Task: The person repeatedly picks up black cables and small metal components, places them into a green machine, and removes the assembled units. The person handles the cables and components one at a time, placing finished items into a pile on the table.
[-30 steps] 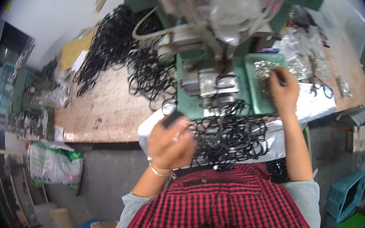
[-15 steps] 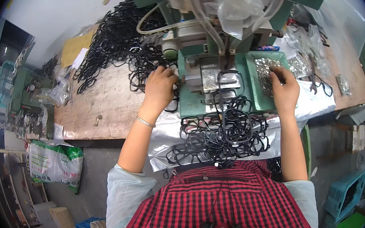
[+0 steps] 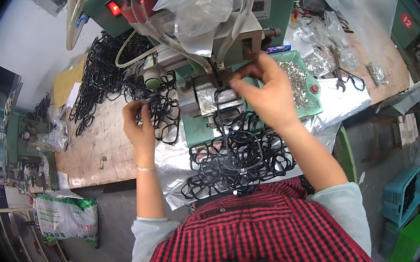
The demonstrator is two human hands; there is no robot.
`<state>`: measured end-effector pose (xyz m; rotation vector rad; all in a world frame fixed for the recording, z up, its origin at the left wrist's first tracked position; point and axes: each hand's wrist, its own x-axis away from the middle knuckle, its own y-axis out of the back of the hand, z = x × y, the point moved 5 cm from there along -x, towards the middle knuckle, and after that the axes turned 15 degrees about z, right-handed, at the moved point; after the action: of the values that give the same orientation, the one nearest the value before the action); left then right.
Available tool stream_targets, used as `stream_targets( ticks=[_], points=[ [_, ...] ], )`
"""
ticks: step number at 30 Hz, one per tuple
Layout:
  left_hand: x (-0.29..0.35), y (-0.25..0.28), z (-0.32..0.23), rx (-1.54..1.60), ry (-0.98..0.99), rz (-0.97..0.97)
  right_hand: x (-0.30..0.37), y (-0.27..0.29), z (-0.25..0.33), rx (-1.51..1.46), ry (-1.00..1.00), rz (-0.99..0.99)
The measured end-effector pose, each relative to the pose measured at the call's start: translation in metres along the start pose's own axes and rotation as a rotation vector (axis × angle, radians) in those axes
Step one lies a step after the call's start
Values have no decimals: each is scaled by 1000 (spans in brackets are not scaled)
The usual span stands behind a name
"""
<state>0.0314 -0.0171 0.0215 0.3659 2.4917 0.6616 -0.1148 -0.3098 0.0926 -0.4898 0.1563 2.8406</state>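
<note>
A heap of glasses frames [image 3: 104,70] is lying on the table [image 3: 88,156], left of the machine [image 3: 243,47]. A tray [image 3: 312,110] of small parts [image 3: 294,81] is sitting at the machine's right, while a second heap [image 3: 238,152] is lying on the near side.

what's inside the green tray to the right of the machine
The green tray holds many small silvery pieces. The right hand covers part of its left side, and the pieces hide what lies beneath.

The wooden desk [image 3: 121,139] supports a pile of black frames [image 3: 97,84] at far left, yellow paper [image 3: 66,86] left of the pile, silver sheeting [image 3: 347,102] at right, and a small clear bag [image 3: 377,74] at far right.
</note>
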Motion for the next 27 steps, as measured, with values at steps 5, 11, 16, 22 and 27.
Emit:
stream_targets(
  ticks=[5, 11, 16, 22, 27],
  points=[
    [10, 9, -39, 331, -52, -194, 8, -4, 5, 162, 7, -67],
    [0, 42, -150, 533, -598, -214, 1, -18, 8, -201, -51, -37],
    [24, 44, -175, 302, -782, -224, 18, -22, 24, -70, -17, 49],
    [26, -42, -192, -23, -957, 263, 39, 59, -45, 1195, -144, -139],
    [30, -63, -190, -214, -1066, 279, 59, 86, -72, 1148, -63, -203]
  ],
)
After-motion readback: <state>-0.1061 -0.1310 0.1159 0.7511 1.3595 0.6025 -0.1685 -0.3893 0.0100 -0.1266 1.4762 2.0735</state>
